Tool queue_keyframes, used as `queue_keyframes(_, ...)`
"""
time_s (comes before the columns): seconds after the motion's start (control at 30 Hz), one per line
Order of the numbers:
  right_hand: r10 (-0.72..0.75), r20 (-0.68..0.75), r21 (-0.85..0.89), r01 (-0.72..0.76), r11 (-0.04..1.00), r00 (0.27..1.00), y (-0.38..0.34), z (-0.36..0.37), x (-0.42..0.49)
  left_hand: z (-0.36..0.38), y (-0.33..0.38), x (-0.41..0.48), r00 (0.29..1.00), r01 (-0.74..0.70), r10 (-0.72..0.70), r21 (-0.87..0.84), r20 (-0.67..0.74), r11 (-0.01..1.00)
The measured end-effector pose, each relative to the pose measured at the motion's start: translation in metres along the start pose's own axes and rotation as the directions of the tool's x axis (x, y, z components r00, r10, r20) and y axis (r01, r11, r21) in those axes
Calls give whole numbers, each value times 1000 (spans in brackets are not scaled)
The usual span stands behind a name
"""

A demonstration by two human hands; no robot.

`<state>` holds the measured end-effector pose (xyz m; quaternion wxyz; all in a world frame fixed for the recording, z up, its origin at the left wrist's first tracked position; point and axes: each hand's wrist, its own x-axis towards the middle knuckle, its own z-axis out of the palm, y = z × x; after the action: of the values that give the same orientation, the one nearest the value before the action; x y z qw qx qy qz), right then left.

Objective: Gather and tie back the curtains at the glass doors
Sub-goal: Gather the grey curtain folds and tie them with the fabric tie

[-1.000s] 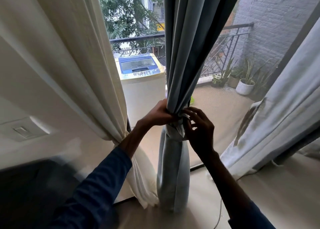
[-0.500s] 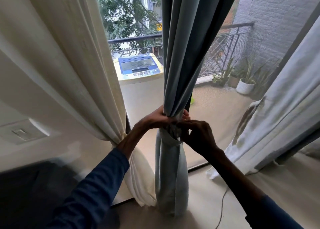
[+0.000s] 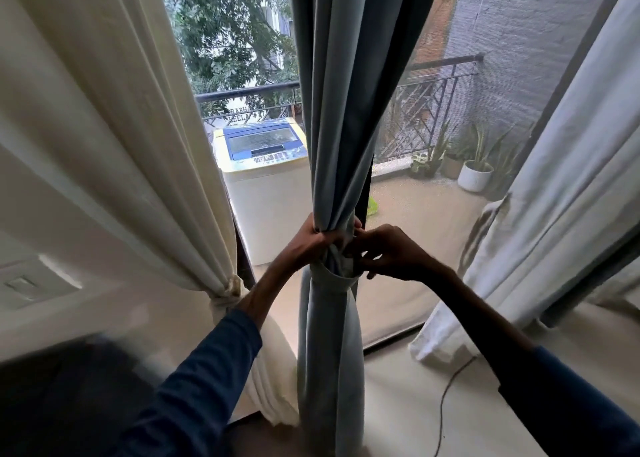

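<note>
grey curtain (image 3: 343, 110) top cut off, left hand (image 3: 311, 243) fingers partly hidden behind it

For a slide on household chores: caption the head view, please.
Left hand grips the gathered grey curtain while the right hand works its tie, a washing machine outside.

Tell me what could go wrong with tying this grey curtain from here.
1. The left hand grips the gathered grey curtain above the tie; if it slackens, the folds may spread before the knot holds.
2. The right hand pinches the fabric tie with fingertips; the end could slip and the wrap loosen.
3. A thin cord lies on the floor at the right; stepping back might catch it.
</note>
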<state>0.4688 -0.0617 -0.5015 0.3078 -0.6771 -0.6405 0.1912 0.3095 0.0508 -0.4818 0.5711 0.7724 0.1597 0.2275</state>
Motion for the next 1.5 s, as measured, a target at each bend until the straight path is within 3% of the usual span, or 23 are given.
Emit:
queue_keyframes(0.13, 43, -231, 208, 7, 978, 972, -8, 11, -9, -2, 1, -3, 996, 81, -83, -55, -36, 995)
queue_keyframes(0.27, 213, -303, 330, -107, 938, 929, -4, 19, -5, -3, -9, 1, 993, 122, -121, -52, 11, 991)
queue_keyframes(0.4, 166, -69, 189, -151, 970, 984, -1, 21, 1, -2, -20, 5, 981, 193, -194, -73, -7, 979)
queue_keyframes(0.5, 201, 96, 122, -212, 970, 975, -3, 18, 12, 2, -25, 5, 973, 222, -225, -54, -47, 974)
queue_keyframes(0.57, 198, 119, 11, -201, 980, 973, 0, 16, 20, 7, -25, 3, 981, 187, -189, -45, -42, 981)
queue_keyframes(0.63, 280, 87, -34, -278, 960, 956, -2, 14, 23, 11, -30, 4, 992, 127, -126, -27, 31, 992)
queue_keyframes(0.73, 396, 86, 17, -398, 917, 914, -10, 10, 18, 16, -25, 4, 992, 123, -124, 52, 30, 991)
queue_keyframes(0.8, 394, 42, 56, -396, 916, 918, -5, 5, 12, 14, -31, 8, 995, 100, -96, 242, -30, 965)
queue_keyframes(0.9, 378, -67, 336, -336, 880, 923, 10, 7, 3, 2, -42, 9, 989, 145, -112, 503, -95, 852)
queue_keyframes(1.03, 281, 53, 605, -254, 754, 958, 18, 7, -14, -10, -42, 8, 983, 156, -98, 429, -154, 890)
queue_keyframes(1.1, 196, 94, 562, -214, 799, 976, 21, 7, -24, -15, -45, 9, 985, 146, -99, 375, -143, 916)
queue_keyframes(1.2, 77, -33, 303, -64, 951, 997, 26, 15, -36, -16, -52, 14, 991, 117, -94, 296, -91, 948)
queue_keyframes(1.33, 32, -310, 247, 48, 968, 950, 22, 34, -42, -13, -51, 16, 997, 77, -78, 185, 1, 980)
queue_keyframes(1.5, -45, -522, 82, 103, 991, 852, 18, 30, -40, -9, -51, 16, 994, 85, -92, 112, 59, 990)
